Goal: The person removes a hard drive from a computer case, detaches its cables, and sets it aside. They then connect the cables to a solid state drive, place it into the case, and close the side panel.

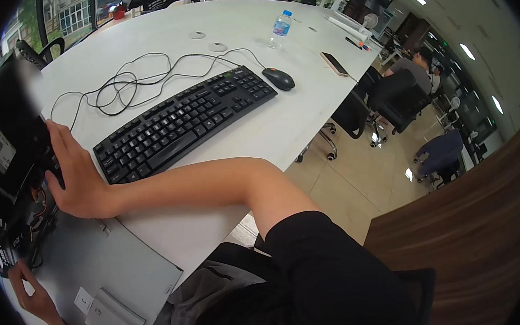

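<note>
At the left edge stands an opened black computer case [6, 106] with a white label [0, 149] and loose internal wires [38, 205]. My right hand [82, 178] lies against its near edge, with the fingers stretched upward and the thumb apart. Lower down, my left hand [35, 297] reaches in by the case's inner parts. Its thumb and finger curve together at the tips; what is between them, if anything, cannot be made out. A grey metal panel [122, 255] lies below my right forearm, beside my left hand.
A black keyboard [186, 119] lies beyond my right forearm, with its mouse [278, 79] and tangled cables [131, 83]. Farther off are a water bottle [280, 29], a phone [334, 64] and pens [362, 44] on the white table [235, 21]. Office chairs [395, 103] and a seated person [413, 71] are to the right.
</note>
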A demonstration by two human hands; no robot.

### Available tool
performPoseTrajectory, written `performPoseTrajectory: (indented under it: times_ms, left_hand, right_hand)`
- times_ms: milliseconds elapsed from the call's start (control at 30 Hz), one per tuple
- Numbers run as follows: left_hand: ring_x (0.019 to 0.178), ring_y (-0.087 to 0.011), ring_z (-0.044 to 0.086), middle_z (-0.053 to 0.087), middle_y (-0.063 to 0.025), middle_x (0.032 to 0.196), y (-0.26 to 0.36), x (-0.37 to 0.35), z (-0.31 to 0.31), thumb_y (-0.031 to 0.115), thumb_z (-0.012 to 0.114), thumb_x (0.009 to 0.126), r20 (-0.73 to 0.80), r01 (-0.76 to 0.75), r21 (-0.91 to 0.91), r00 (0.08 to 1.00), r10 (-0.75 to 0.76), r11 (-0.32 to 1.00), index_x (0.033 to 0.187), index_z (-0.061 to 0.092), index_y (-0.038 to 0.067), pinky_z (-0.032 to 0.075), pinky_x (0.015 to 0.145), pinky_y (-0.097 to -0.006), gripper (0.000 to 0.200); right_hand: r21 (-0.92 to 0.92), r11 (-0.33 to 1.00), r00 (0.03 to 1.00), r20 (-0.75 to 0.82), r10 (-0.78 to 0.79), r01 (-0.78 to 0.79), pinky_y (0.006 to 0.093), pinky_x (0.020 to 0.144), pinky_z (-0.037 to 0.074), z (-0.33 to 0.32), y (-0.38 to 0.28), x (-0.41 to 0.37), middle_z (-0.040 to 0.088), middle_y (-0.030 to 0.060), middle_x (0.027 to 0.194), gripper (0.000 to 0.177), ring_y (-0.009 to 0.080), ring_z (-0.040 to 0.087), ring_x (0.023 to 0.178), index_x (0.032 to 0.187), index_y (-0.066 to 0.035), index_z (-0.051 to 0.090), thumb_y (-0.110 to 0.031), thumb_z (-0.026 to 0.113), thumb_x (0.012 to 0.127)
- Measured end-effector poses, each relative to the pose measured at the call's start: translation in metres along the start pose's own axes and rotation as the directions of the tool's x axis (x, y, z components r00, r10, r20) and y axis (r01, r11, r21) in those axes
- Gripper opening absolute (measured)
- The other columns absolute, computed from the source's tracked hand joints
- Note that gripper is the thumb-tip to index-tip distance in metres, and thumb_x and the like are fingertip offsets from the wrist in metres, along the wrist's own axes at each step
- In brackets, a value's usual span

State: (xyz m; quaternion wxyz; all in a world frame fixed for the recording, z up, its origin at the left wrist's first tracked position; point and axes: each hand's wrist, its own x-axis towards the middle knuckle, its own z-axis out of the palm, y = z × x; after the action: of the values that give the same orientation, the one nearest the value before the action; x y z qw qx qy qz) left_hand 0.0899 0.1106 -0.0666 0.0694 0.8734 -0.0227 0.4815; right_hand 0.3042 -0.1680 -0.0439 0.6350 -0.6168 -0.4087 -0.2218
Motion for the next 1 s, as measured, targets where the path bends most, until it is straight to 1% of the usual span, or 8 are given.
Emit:
performPoseTrajectory:
  times_ms: [33,200,233,333,367,600,700,1000]
  left_hand:
    - [0.087,-0.02,0.062,0.066,-0.0102,0.098,-0.003,-0.003,0.0,-0.003,0.066,0.11,0.017,0.018,-0.003,1.0,-0.018,1.0,0.113,0.071,-0.009,0.053,0.076,-0.0318,0.009]
    - [0.092,-0.0191,0.065,0.07,-0.0088,0.103,-0.027,-0.009,0.002,0.0,0.065,0.111,0.034,0.01,0.007,0.999,-0.01,1.0,0.114,0.07,-0.009,0.053,0.083,-0.0297,0.011]
    - [0.092,-0.019,0.065,0.072,-0.0091,0.106,-0.023,-0.006,0.002,0.0,0.065,0.111,0.056,0.056,0.01,0.997,-0.056,0.998,0.117,0.072,-0.009,0.054,0.083,-0.0296,0.012]
    - [0.061,-0.0267,0.069,0.074,-0.0128,0.077,0.037,0.031,-0.006,0.018,0.083,0.101,-0.104,-0.135,0.146,0.983,0.151,0.98,0.087,0.076,-0.003,0.059,0.057,-0.0346,0.026]
    - [0.059,-0.0255,0.067,0.073,-0.0139,0.076,0.035,0.031,-0.006,0.016,0.083,0.101,-0.102,-0.152,0.163,0.98,0.17,0.975,0.084,0.074,-0.004,0.058,0.056,-0.0344,0.028]
    - [0.063,-0.0263,0.067,0.073,-0.0157,0.077,0.035,0.031,-0.012,0.011,0.08,0.103,-0.05,-0.095,0.184,0.993,0.106,0.978,0.084,0.072,-0.007,0.059,0.06,-0.0382,0.028]
    - [0.063,-0.0267,0.068,0.073,-0.0159,0.077,0.035,0.031,-0.009,0.011,0.079,0.103,-0.105,-0.113,0.122,0.986,0.126,0.986,0.084,0.073,-0.008,0.059,0.06,-0.0382,0.027]
    - [0.062,-0.0242,0.069,0.076,-0.0134,0.078,0.046,0.036,-0.019,0.017,0.08,0.103,-0.079,-0.076,0.224,0.992,0.096,0.972,0.084,0.074,-0.004,0.058,0.058,-0.0348,0.029]
  right_hand:
    - [-0.013,1.0,1.0,-0.028,-0.003,0.003,0.0559,0.114,0.043,0.002,0.002,0.001,0.039,0.0325,0.155,0.09,0.0559,0.047,0.138,0.165,0.011,0.02,0.004,0.067,0.089]
    - [-0.042,0.992,0.993,0.0,0.117,-0.117,0.0527,0.115,0.041,0.005,0.002,0.003,0.037,0.0296,0.157,0.087,0.0528,0.047,0.138,0.163,0.01,0.025,0.001,0.069,0.088]
    - [-0.048,0.99,0.991,0.01,0.132,-0.131,0.0531,0.115,0.041,0.004,0.001,0.004,0.037,0.0295,0.157,0.087,0.0526,0.047,0.139,0.163,0.01,0.025,0.001,0.069,0.089]
    - [-0.051,0.99,0.991,-0.016,0.134,-0.134,0.0535,0.115,0.041,0.007,0.004,0.003,0.037,0.03,0.157,0.084,0.0529,0.047,0.138,0.162,0.009,0.027,0.002,0.068,0.089]
    - [-0.048,0.991,0.991,-0.033,0.127,-0.128,0.0535,0.115,0.041,0.01,0.006,0.002,0.038,0.0304,0.157,0.083,0.0531,0.047,0.138,0.162,0.009,0.028,0.002,0.067,0.089]
    - [-0.003,0.986,0.98,-0.115,0.163,-0.164,0.0534,0.113,0.042,0.013,0.011,0.003,0.047,0.0291,0.15,0.071,0.0505,0.05,0.137,0.154,0.006,0.04,0.005,0.064,0.087]
    - [-0.004,0.99,0.978,-0.159,0.136,-0.138,0.0534,0.111,0.045,0.013,0.008,0.002,0.051,0.0278,0.147,0.066,0.0497,0.054,0.133,0.15,0.005,0.045,0.006,0.063,0.087]
    - [0.14,0.985,0.971,-0.202,0.129,-0.101,0.0484,0.109,0.052,0.006,0.005,0.008,0.063,0.0263,0.133,0.054,0.0463,0.065,0.124,0.141,0.006,0.052,0.009,0.062,0.088]
